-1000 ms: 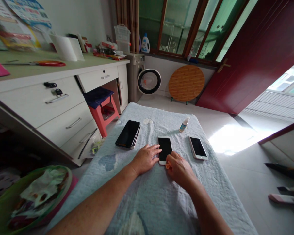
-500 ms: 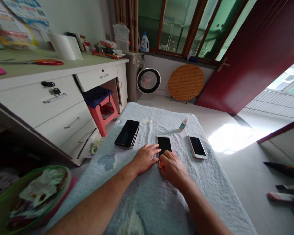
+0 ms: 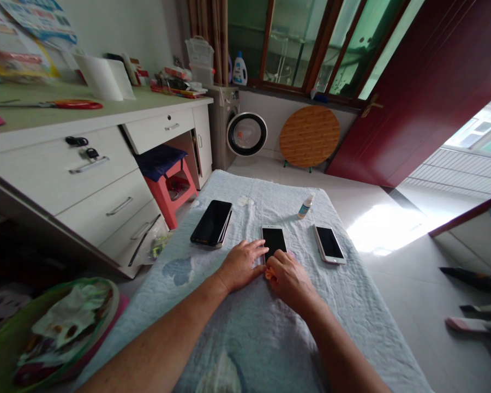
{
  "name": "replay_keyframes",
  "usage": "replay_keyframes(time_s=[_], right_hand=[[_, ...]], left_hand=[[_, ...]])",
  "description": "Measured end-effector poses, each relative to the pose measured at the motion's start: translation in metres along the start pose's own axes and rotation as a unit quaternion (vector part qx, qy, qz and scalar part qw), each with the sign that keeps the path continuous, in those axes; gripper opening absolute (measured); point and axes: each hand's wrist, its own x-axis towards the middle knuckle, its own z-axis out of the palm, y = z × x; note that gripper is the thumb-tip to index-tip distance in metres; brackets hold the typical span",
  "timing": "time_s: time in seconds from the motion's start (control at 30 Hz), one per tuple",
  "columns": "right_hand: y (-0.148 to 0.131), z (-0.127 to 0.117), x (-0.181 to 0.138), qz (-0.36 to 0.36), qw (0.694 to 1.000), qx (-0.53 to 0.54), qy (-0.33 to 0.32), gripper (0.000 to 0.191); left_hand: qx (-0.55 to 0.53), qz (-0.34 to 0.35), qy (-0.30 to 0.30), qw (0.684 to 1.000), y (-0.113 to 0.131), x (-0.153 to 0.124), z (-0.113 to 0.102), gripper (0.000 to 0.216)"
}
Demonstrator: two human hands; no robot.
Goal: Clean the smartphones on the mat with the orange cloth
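Note:
A white smartphone (image 3: 274,238) with a dark screen lies face up on the cloth-covered table, its lower part hidden by my hands. My left hand (image 3: 244,262) rests flat at the phone's left edge, fingers stretched out and touching it. Curled over the phone's lower end, my right hand (image 3: 287,273) grips a small orange cloth (image 3: 270,272), which shows only partly under the fingers. To the right lies another white phone (image 3: 329,244). On the left sits a black phone (image 3: 213,222), seemingly stacked on another device. Behind stands a small spray bottle (image 3: 306,206).
A pale blue patterned cloth (image 3: 213,333) covers the table. A green basket (image 3: 106,349) with crumpled waste stands at the lower left. White drawers (image 3: 102,180) and a red stool (image 3: 173,188) are on the left. A washing machine (image 3: 221,131) with its door open is behind.
Both hands stay almost where they were, over the white phone. The whole view has shifted very slightly; nothing was picked up or let go.

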Motion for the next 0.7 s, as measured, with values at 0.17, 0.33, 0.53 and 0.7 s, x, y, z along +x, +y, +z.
replay_keyframes(time_s=[0.17, 0.33, 0.53, 0.7], right_hand=[[0.008, -0.008, -0.005, 0.042, 0.999, 0.019, -0.006, 0.008], [0.017, -0.015, -0.01, 0.073, 0.996, 0.026, -0.031, 0.009], [0.03, -0.02, -0.012, 0.101, 0.993, 0.034, -0.044, 0.011], [0.037, -0.021, -0.015, 0.111, 0.993, 0.037, -0.036, 0.012]], left_hand=[[-0.002, -0.007, -0.001, 1.0, 0.001, 0.001, -0.002, 0.045], [0.004, -0.005, 0.006, 1.0, 0.0, 0.0, 0.0, 0.046], [0.009, 0.001, 0.005, 1.0, 0.001, 0.0, 0.0, 0.047], [0.008, 0.0, 0.001, 1.0, 0.002, -0.001, -0.002, 0.054]])
